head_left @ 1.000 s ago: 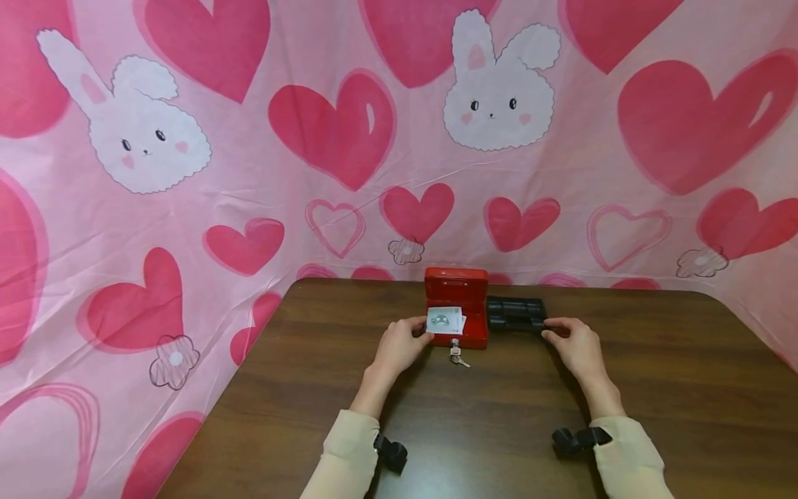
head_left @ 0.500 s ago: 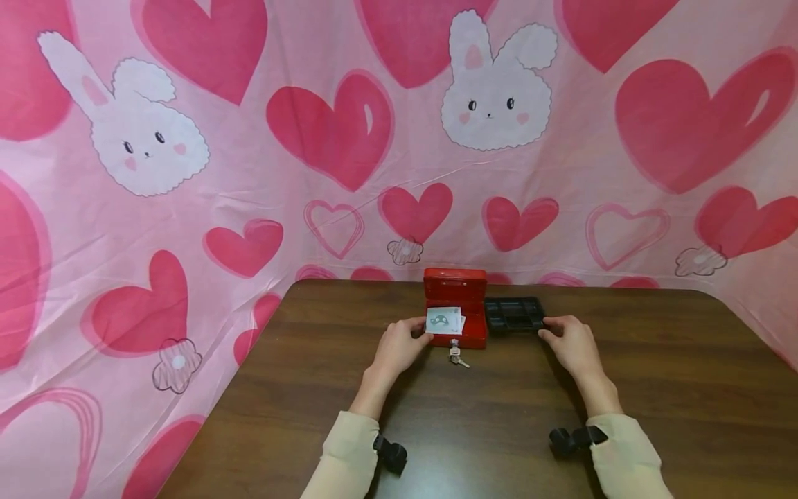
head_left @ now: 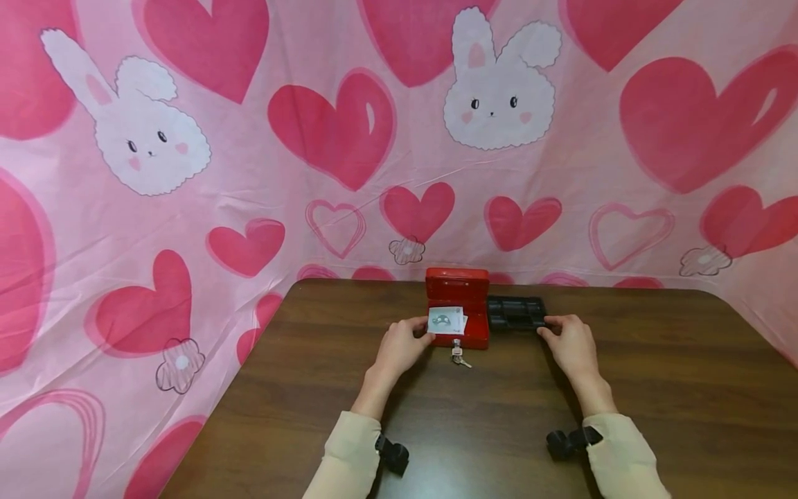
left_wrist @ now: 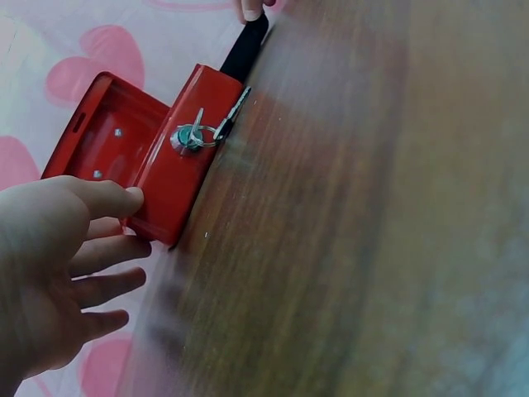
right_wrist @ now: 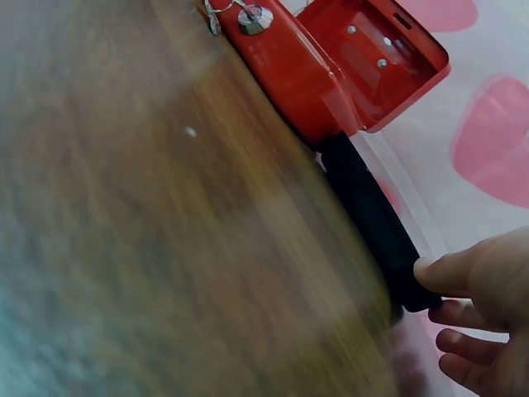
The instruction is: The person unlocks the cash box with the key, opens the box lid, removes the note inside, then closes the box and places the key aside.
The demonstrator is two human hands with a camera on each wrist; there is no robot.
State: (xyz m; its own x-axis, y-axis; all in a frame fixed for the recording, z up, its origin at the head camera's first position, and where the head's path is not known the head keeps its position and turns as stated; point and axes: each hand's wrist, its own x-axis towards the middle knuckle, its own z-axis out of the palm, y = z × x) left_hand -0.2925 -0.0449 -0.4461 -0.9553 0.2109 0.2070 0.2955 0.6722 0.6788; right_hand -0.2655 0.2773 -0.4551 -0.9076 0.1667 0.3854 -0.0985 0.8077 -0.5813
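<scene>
In the head view a red cash box (head_left: pixel 476 333) stands on the table with its lid (head_left: pixel 457 284) raised. Banknotes (head_left: pixel 445 321) lie in its left part, overlapping. My left hand (head_left: pixel 401 346) grips the box's front left corner, thumb on the front edge and fingers at the side. Keys (left_wrist: pixel 220 126) on a ring hang at the lock (left_wrist: pixel 185 137) on the front. Right of the box, against its side, sits a black compartment tray (head_left: pixel 516 314). My right hand (head_left: pixel 572 345) pinches the tray's right end between thumb and fingers. The box's deeper inside is hidden from both wrist views.
Brown wood-grain table (head_left: pixel 474 430) extends around the box. Behind it hangs a pink cloth (head_left: pixel 430 166) printed with hearts and rabbits, close to the table's back edge. Black wrist cameras (head_left: pixel 393 454) are strapped over both cream sleeves (head_left: pixel 352 450).
The right forearm has shifted slightly left. The tray's compartments showed more plainly half a second ago, and look darker now. My left hand, the box and the banknotes stay as they were.
</scene>
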